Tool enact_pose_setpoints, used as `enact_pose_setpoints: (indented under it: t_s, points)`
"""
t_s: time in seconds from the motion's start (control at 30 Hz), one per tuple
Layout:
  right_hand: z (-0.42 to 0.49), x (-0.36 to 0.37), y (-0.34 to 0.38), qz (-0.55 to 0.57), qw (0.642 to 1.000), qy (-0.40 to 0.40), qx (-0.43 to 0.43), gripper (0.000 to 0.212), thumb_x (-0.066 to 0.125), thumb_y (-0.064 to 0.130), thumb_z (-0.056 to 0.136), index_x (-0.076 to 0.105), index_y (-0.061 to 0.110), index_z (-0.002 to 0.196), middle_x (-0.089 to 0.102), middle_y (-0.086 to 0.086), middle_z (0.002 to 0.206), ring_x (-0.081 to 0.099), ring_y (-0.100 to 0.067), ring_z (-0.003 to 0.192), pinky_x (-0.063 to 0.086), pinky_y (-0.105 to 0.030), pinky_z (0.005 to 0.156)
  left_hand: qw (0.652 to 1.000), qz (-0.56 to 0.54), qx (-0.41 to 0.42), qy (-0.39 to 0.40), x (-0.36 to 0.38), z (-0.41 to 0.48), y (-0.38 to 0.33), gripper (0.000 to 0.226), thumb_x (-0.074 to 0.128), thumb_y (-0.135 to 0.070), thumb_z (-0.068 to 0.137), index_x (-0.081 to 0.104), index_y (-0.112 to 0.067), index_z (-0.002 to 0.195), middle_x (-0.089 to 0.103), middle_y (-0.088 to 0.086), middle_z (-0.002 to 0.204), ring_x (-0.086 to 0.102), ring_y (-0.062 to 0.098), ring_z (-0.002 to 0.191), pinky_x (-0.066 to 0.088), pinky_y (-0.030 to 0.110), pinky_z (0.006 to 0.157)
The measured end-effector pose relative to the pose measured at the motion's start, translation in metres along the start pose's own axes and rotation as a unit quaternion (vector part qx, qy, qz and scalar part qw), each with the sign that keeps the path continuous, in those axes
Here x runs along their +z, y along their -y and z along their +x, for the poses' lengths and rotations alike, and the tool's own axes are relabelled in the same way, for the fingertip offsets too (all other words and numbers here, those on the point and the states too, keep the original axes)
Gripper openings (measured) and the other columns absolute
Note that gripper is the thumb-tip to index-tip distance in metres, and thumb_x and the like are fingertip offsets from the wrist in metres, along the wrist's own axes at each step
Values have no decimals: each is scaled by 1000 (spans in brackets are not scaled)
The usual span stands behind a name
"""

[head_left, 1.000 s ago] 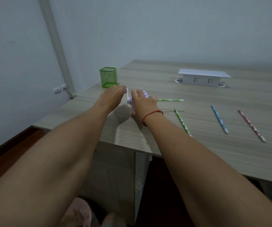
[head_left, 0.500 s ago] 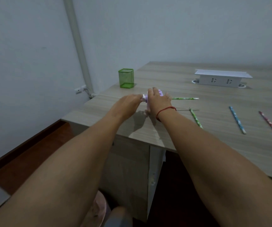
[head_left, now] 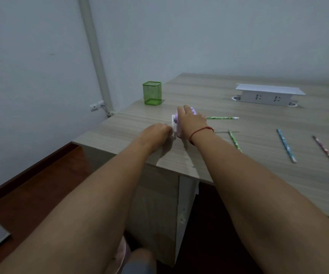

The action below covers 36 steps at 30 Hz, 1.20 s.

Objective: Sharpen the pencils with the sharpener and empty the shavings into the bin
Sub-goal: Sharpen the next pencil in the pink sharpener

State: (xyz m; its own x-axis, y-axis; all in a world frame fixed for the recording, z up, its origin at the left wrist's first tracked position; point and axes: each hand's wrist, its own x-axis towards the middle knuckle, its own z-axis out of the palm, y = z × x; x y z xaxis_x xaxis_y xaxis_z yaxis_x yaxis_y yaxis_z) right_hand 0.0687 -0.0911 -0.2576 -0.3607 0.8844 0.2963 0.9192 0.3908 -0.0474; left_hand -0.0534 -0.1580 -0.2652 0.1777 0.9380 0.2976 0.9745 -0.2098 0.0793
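A small purple and white crank sharpener stands near the table's left front corner. My right hand, with a red string at the wrist, grips its top and covers most of it. My left hand pinches the white crank on the sharpener's left side. A green pencil sticks out of the sharpener to the right, lying flat. Another green pencil, a blue pencil and a pink pencil lie loose on the table farther right.
A green mesh pencil cup stands at the table's left edge behind the sharpener. A white socket block sits at the back right. Below the table are a cabinet front, dark red floor and something pink by my knee.
The view has swung left, so everything sits farther right. My left hand has dropped from level with the sharpener's top to its lower left side at the crank. The right hand stays on top.
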Motion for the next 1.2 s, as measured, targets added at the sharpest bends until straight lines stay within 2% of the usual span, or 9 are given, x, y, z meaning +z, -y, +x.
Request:
enact_pose_setpoints:
  t_s: [0.17,0.33,0.5,0.7,0.87,1.07,1.2]
  points:
    - [-2,3,-2,2,1000,-4,-24,79,79,30,73,35,17,137,34,-4,148,34,-33,140,33,-56,105,998,-32,-30,39,10,15,9,16,53,-12,92,67,-10,97,66,10,100,61,22,88,45,31,77]
    - [-1,4,-4,7,1000,-4,-29,82,77,32,74,32,20,141,33,-2,149,34,-36,139,28,-62,106,997,31,-13,69,3,37,20,22,50,-16,94,64,-12,110,64,12,108,61,27,98,44,34,82]
    - [1,4,-3,21,1000,-4,-12,81,76,34,73,33,21,141,35,0,146,43,-36,132,26,-65,106,996,81,-4,29,1,53,22,19,47,-10,95,59,-6,109,64,19,105,62,36,94,46,41,77]
    - [-4,-1,0,20,1000,5,6,75,76,30,75,36,21,137,39,-1,143,51,-39,121,30,-62,106,996,91,6,-6,7,53,25,18,44,-5,95,54,-2,108,61,21,109,59,38,101,43,43,79]
    - [1,2,1,16,999,12,28,75,77,27,73,36,21,136,40,-3,140,53,-41,116,35,-62,103,992,98,45,-68,-21,68,24,27,41,6,92,57,-1,114,60,21,109,59,38,101,45,44,76]
    - [5,0,3,-2,999,15,38,75,79,29,73,38,19,135,41,-5,140,53,-41,117,39,-58,101,986,84,76,-119,-22,52,26,22,40,-1,96,56,-2,112,61,21,108,60,39,96,48,48,73]
    - [8,6,4,6,999,-11,38,59,69,24,81,41,19,133,43,-8,138,54,-41,116,40,-58,100,988,60,73,-125,-24,33,19,20,41,-3,98,55,0,110,61,22,105,60,40,92,47,49,72]
